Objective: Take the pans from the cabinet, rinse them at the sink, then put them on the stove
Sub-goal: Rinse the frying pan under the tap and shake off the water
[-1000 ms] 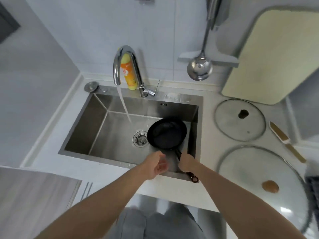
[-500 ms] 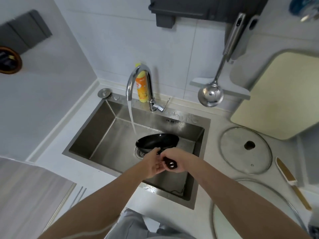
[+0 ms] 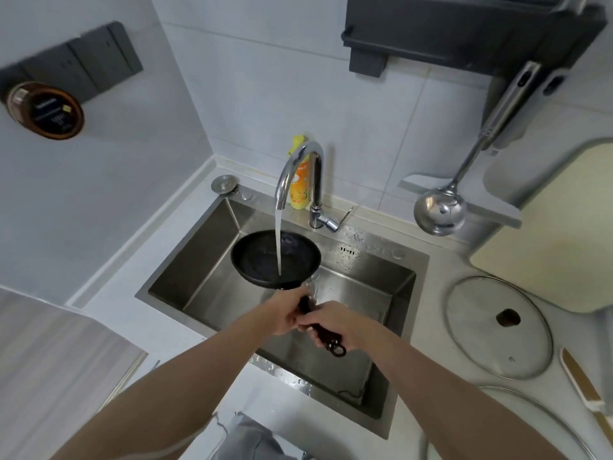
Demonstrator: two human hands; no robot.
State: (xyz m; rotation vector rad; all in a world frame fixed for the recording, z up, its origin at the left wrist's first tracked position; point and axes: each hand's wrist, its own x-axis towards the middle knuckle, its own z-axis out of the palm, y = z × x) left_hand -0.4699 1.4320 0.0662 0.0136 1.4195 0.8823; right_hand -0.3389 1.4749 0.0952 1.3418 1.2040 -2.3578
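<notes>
Pan, small round black nonstick [image 3: 265, 257], held over rectangular stainless steel sink [image 3: 205, 270], running water from curved chrome faucet [image 3: 298, 174] landing inside it. Left hand [image 3: 282, 315] and right hand [image 3: 335, 325] both wrapped tight around its black handle, near side.

No lettering is legible: the yellow bottle [image 3: 300, 187] label and round jar [image 3: 49, 111] label blur.
</notes>
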